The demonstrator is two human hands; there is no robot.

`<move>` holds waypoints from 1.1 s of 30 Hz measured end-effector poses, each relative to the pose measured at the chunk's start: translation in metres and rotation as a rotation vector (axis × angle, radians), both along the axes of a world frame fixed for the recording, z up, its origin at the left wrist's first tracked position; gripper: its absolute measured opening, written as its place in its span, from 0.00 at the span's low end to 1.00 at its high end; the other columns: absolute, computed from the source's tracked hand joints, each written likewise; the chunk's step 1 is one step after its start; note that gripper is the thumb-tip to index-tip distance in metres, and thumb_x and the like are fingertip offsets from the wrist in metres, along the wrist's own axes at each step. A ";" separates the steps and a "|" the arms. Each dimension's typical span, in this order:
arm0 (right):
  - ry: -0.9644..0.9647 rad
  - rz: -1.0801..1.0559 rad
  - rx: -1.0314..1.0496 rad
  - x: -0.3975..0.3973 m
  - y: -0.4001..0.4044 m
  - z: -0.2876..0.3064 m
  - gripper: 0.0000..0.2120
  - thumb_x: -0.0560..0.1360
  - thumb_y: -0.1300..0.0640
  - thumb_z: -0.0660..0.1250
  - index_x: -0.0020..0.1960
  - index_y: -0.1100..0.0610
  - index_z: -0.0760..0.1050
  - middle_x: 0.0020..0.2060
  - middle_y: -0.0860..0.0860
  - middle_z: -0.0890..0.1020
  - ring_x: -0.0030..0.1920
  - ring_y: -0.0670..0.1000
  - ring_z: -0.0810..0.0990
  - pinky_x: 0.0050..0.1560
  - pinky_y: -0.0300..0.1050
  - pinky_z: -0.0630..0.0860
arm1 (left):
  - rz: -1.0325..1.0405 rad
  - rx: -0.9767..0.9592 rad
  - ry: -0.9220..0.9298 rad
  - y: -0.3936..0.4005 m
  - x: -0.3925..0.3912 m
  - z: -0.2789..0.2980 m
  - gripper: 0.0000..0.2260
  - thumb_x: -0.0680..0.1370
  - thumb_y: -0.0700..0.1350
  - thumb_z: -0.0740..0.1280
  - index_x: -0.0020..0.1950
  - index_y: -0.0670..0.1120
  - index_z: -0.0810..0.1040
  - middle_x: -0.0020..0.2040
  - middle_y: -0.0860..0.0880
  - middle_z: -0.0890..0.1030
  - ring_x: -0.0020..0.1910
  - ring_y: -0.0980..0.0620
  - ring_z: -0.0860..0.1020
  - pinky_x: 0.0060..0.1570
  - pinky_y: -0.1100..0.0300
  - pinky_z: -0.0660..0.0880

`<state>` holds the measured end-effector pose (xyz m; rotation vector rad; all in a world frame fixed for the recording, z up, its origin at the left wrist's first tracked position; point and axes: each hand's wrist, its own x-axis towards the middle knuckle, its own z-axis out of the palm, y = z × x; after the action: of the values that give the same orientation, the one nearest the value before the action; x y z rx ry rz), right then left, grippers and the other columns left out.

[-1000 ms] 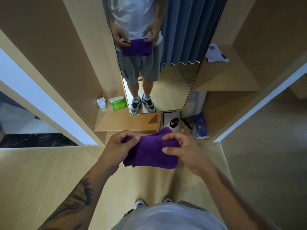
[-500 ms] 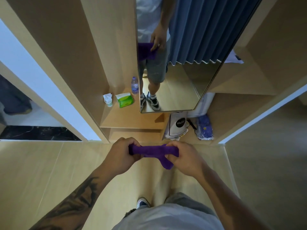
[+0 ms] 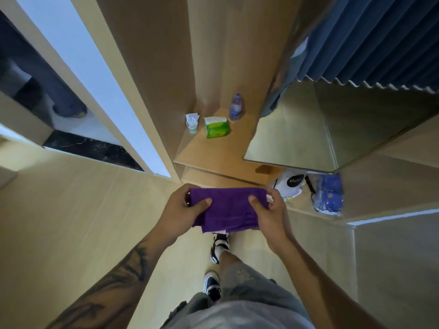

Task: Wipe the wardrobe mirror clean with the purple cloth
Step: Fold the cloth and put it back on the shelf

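Purple cloth (image 3: 228,207) pinched between left hand (image 3: 183,210) and right hand (image 3: 268,214), mirror (image 3: 332,119) beyond, perhaps tissues (image 3: 216,127) on shelf (image 3: 213,150).

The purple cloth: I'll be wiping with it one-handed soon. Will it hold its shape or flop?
Likely floppy: the purple cloth sags between the left hand and right hand pinching its ends. Probably light, since fingertip pinches carry it. Its matte nap suggests it won't slip.

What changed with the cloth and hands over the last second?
The purple cloth was bunched into a narrow roll half a second ago; now it is spread flat again between the left hand and right hand. Both hands kept their grip, and the cloth has not reached the mirror.
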<state>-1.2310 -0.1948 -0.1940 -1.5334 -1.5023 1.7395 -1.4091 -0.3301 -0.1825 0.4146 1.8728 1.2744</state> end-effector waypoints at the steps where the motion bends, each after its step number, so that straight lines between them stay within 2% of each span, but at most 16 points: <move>1: -0.012 0.023 0.023 -0.011 0.007 -0.006 0.13 0.80 0.52 0.71 0.63 0.44 0.73 0.54 0.49 0.85 0.52 0.52 0.86 0.52 0.60 0.85 | 0.018 -0.001 -0.004 0.005 -0.006 -0.005 0.09 0.77 0.39 0.75 0.55 0.45 0.79 0.50 0.40 0.84 0.45 0.47 0.82 0.33 0.60 0.79; 4: -0.029 0.115 0.024 -0.044 0.025 -0.018 0.18 0.81 0.56 0.69 0.60 0.34 0.70 0.53 0.44 0.83 0.54 0.50 0.85 0.52 0.57 0.85 | 0.101 -0.032 -0.072 0.014 -0.029 -0.015 0.17 0.77 0.37 0.75 0.60 0.53 0.76 0.54 0.39 0.81 0.47 0.47 0.80 0.39 0.55 0.82; 6: -0.007 0.163 0.021 -0.066 0.036 -0.025 0.22 0.80 0.61 0.68 0.58 0.33 0.71 0.51 0.39 0.84 0.53 0.46 0.85 0.52 0.54 0.84 | 0.090 -0.040 -0.060 0.020 -0.050 -0.024 0.25 0.75 0.35 0.76 0.64 0.56 0.74 0.56 0.42 0.79 0.46 0.46 0.80 0.44 0.53 0.84; 9: -0.062 0.327 0.145 -0.101 0.050 -0.039 0.18 0.80 0.62 0.67 0.61 0.41 0.77 0.60 0.42 0.81 0.61 0.45 0.81 0.62 0.53 0.81 | 0.002 -0.104 0.191 0.033 -0.085 -0.048 0.30 0.70 0.39 0.78 0.66 0.61 0.73 0.62 0.46 0.76 0.53 0.51 0.79 0.55 0.48 0.81; 11: -0.126 0.441 0.252 -0.121 0.056 -0.056 0.14 0.79 0.59 0.69 0.62 0.48 0.81 0.70 0.46 0.75 0.68 0.47 0.76 0.68 0.52 0.77 | -0.035 -0.159 0.306 0.044 -0.103 -0.065 0.30 0.70 0.36 0.77 0.68 0.56 0.76 0.69 0.48 0.71 0.66 0.63 0.69 0.68 0.55 0.73; 12: -0.156 0.504 0.292 -0.130 0.059 -0.065 0.16 0.77 0.57 0.72 0.65 0.50 0.80 0.75 0.47 0.69 0.72 0.48 0.72 0.69 0.49 0.77 | -0.061 -0.169 0.336 0.049 -0.111 -0.074 0.28 0.70 0.34 0.77 0.68 0.53 0.77 0.71 0.47 0.68 0.70 0.65 0.63 0.71 0.60 0.69; 14: -0.208 0.635 0.336 -0.149 0.066 -0.083 0.28 0.73 0.56 0.77 0.71 0.52 0.76 0.80 0.47 0.59 0.77 0.48 0.65 0.70 0.43 0.74 | -0.122 -0.177 0.387 0.060 -0.126 -0.092 0.29 0.69 0.35 0.78 0.68 0.48 0.78 0.76 0.46 0.64 0.74 0.64 0.57 0.72 0.66 0.65; 17: -0.302 0.862 0.476 -0.175 0.079 -0.117 0.40 0.69 0.58 0.81 0.77 0.52 0.68 0.83 0.50 0.47 0.82 0.50 0.52 0.73 0.38 0.66 | -0.190 -0.165 0.403 0.069 -0.149 -0.126 0.35 0.64 0.37 0.83 0.70 0.41 0.77 0.80 0.40 0.60 0.77 0.51 0.63 0.71 0.73 0.62; 19: -0.378 0.950 0.592 -0.188 0.087 -0.146 0.43 0.68 0.63 0.81 0.78 0.53 0.66 0.83 0.55 0.48 0.83 0.56 0.52 0.75 0.46 0.70 | -0.324 -0.206 0.517 0.073 -0.164 -0.156 0.37 0.64 0.42 0.84 0.71 0.38 0.77 0.77 0.34 0.66 0.76 0.40 0.68 0.75 0.63 0.64; 21: -0.457 0.936 0.636 -0.200 0.092 -0.177 0.39 0.69 0.68 0.78 0.77 0.57 0.69 0.82 0.60 0.52 0.82 0.61 0.55 0.73 0.55 0.73 | -0.456 -0.228 0.604 0.076 -0.176 -0.190 0.37 0.65 0.46 0.83 0.71 0.37 0.77 0.74 0.32 0.71 0.72 0.34 0.73 0.72 0.48 0.71; 23: -0.477 0.870 0.738 -0.209 0.101 -0.213 0.32 0.71 0.68 0.77 0.73 0.60 0.74 0.79 0.65 0.59 0.80 0.64 0.60 0.72 0.56 0.73 | -0.503 -0.232 0.636 0.085 -0.188 -0.227 0.31 0.68 0.44 0.81 0.69 0.37 0.78 0.71 0.34 0.74 0.65 0.34 0.78 0.68 0.49 0.73; 25: -0.535 0.814 0.801 -0.217 0.111 -0.253 0.28 0.73 0.64 0.77 0.72 0.60 0.76 0.78 0.66 0.62 0.79 0.63 0.61 0.74 0.49 0.69 | -0.486 -0.203 0.661 0.103 -0.203 -0.265 0.23 0.70 0.41 0.77 0.65 0.37 0.81 0.67 0.35 0.78 0.60 0.34 0.80 0.66 0.55 0.72; 26: -0.570 0.796 0.795 -0.222 0.117 -0.273 0.27 0.74 0.62 0.76 0.72 0.58 0.75 0.78 0.65 0.63 0.79 0.61 0.60 0.76 0.43 0.63 | -0.465 -0.168 0.703 0.114 -0.211 -0.286 0.21 0.72 0.44 0.75 0.63 0.37 0.82 0.64 0.35 0.80 0.58 0.34 0.81 0.65 0.56 0.70; 28: -0.613 0.743 0.759 -0.235 0.130 -0.312 0.25 0.77 0.63 0.72 0.73 0.58 0.74 0.79 0.63 0.62 0.80 0.59 0.59 0.76 0.30 0.49 | -0.478 -0.078 0.808 0.138 -0.231 -0.333 0.21 0.75 0.50 0.69 0.61 0.38 0.82 0.62 0.36 0.82 0.57 0.36 0.81 0.64 0.56 0.71; 29: -0.627 0.710 0.755 -0.242 0.138 -0.330 0.24 0.78 0.64 0.71 0.73 0.59 0.74 0.79 0.63 0.62 0.80 0.60 0.60 0.76 0.29 0.47 | -0.525 -0.051 0.851 0.152 -0.242 -0.356 0.20 0.77 0.51 0.66 0.62 0.38 0.82 0.63 0.37 0.81 0.57 0.37 0.81 0.65 0.53 0.72; 33: -0.664 0.620 0.819 -0.275 0.169 -0.401 0.24 0.78 0.65 0.68 0.74 0.62 0.72 0.79 0.63 0.64 0.77 0.66 0.66 0.75 0.50 0.64 | -0.691 -0.129 0.940 0.201 -0.278 -0.433 0.24 0.81 0.53 0.58 0.68 0.40 0.78 0.68 0.38 0.78 0.59 0.36 0.78 0.59 0.44 0.78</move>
<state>-1.5061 -0.0254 -0.5953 -1.2782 -2.7732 0.5779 -1.6871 -0.1296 -0.6155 1.6297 2.1883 0.4793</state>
